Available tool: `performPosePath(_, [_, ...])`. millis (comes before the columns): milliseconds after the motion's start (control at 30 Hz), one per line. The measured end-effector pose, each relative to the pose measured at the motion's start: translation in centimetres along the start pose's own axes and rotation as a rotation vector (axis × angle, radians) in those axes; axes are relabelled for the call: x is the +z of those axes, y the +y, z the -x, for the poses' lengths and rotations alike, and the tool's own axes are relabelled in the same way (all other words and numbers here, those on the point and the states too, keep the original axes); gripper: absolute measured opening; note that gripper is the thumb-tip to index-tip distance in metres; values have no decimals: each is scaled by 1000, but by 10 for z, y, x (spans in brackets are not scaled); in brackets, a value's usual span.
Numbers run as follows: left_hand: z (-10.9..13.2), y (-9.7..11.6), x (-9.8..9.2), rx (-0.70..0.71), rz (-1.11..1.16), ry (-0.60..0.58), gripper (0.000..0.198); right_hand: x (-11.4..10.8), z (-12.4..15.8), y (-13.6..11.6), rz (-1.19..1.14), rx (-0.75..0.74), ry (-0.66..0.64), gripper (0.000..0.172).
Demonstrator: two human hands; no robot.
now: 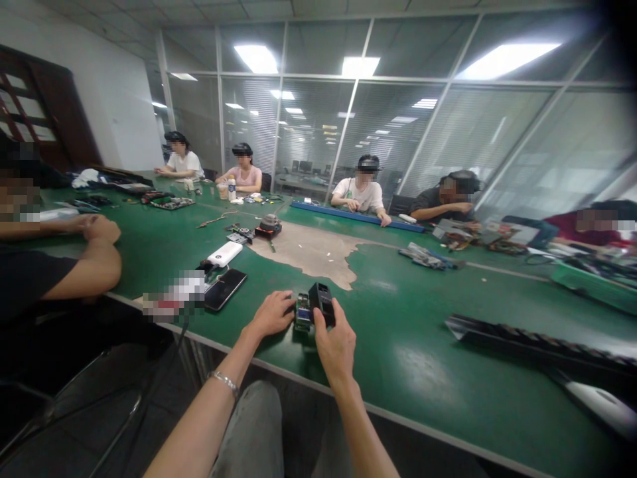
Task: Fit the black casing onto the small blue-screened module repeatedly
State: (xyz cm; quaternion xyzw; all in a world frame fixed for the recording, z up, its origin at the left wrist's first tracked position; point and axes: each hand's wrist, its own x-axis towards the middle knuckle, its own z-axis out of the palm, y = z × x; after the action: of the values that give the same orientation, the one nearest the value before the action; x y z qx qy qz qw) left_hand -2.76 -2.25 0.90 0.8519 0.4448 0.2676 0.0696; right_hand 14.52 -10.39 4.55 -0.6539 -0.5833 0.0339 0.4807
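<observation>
Big green workbench (408, 345), and down at the near edge the hands are close but apart: right hand (337, 338) wrapped around a little black box (321, 303), left hand (273, 314) curled beside a small circuit board (302, 312), can't tell if it's gripping

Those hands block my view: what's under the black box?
Beside the black box, a small circuit board rests on the green tabletop; the box and right hand hide what lies directly beneath.

Light: bright, from white rectangular ceiling panels (507, 60) far ahead of the hands
Glare: pale sheen on the glossy green tabletop (413, 372) right of the right hand (336, 338)
Edges: curved, blurred at far right
</observation>
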Motion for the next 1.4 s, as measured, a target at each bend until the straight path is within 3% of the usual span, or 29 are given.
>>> performPosePath(133, [1, -4, 2, -4, 13, 13, 47, 12, -3, -22, 62, 8, -45, 58])
performPosePath(333, [-2, -16, 13, -74, 78, 50, 66, 22, 1, -32, 196, 20, -114, 56])
performPosePath(633, [-5, -19, 13, -56, 123, 81, 60, 28, 20, -28, 328, 29, -193, 61])
performPosePath(767, [-5, -18, 13, -64, 120, 64, 58, 32, 27, -19, 282, -20, -185, 65])
performPosePath(967, [-6, -17, 12, -83, 122, 34, 59, 38, 16, -15, 126, -130, -125, 70])
performPosePath(1133, [-5, -17, 12, -67, 106, 49, 56, 45, 15, -12, 99, -85, -114, 59])
performPosePath(1400, [-5, -13, 8, -51, 102, 48, 51, 36, 7, -20, -4, -37, -49, 64])
